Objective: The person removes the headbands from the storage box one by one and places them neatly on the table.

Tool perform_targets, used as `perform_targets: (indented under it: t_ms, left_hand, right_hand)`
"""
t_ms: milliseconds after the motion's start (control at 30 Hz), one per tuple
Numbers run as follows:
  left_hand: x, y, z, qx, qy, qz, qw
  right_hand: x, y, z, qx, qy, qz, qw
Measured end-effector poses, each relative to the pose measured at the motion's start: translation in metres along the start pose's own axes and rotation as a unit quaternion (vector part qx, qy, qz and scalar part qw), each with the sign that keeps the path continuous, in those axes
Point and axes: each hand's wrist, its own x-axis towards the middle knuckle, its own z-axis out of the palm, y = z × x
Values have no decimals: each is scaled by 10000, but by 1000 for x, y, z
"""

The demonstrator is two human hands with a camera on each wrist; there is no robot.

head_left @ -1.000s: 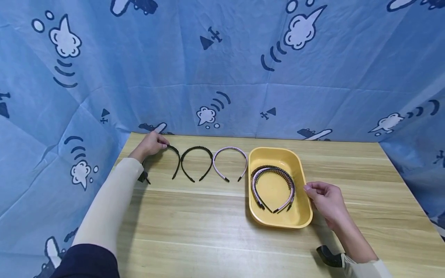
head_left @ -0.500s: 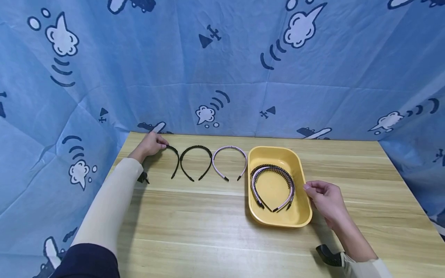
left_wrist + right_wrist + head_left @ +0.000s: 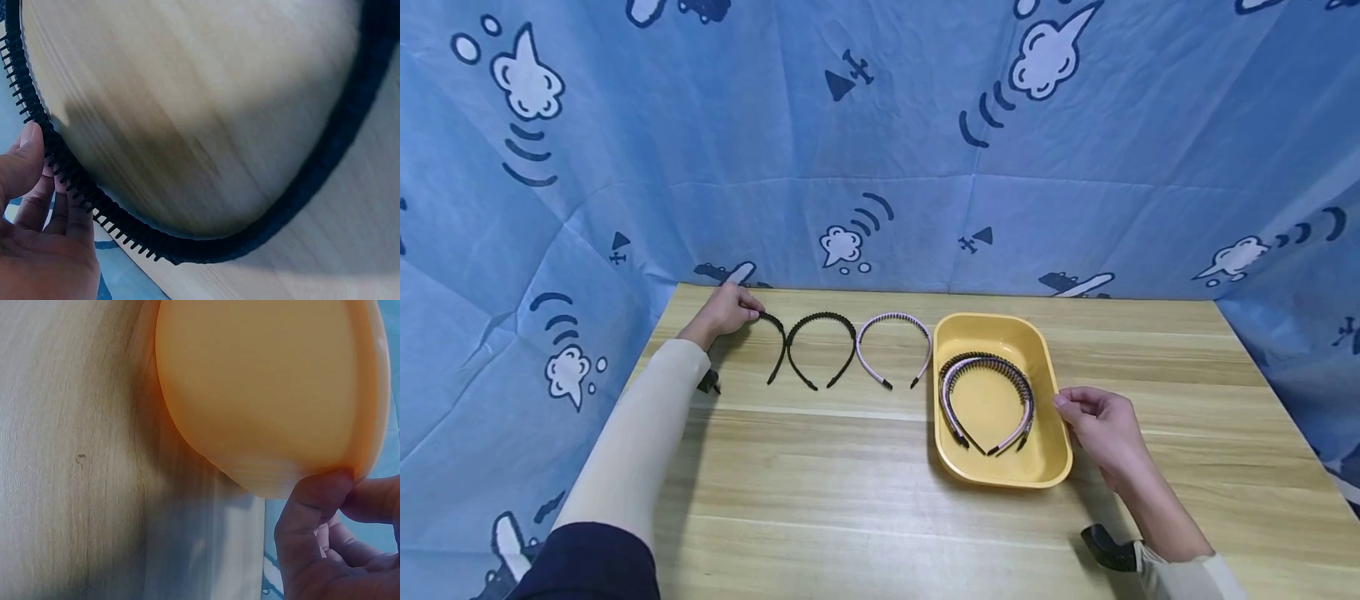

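Observation:
My left hand (image 3: 724, 311) pinches the toothed arch of a black headband (image 3: 134, 228) at the far left of the row. Part of that headband is hidden behind the hand in the head view. Beside it lie a second black headband (image 3: 822, 316) and a light purple headband (image 3: 892, 316), with their tips toward me. To the right is a yellow plastic basin (image 3: 1000, 482) with several stacked headbands (image 3: 988, 361), black and light purple, inside. My right hand (image 3: 1103, 427) holds the basin's right rim between thumb and fingers; the right wrist view shows this grip on the basin wall (image 3: 262, 394).
Everything rests on a wood-grain table (image 3: 820, 492). A blue patterned cloth (image 3: 910, 150) hangs behind the table's back edge and along both sides. A black piece (image 3: 1108, 550) sits at my right wrist.

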Motion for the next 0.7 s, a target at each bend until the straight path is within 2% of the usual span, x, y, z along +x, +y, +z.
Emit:
perform_targets:
  t_ms: [433,700]
  left_hand:
    - [1,0,1,28,113,17,9999]
    - [-2,0,1,-6,78,-9,10000]
  right_hand:
    - [-1,-4,0,-77,64,-47,9999]
    - [-1,-2,1,-97,61,66,9999]
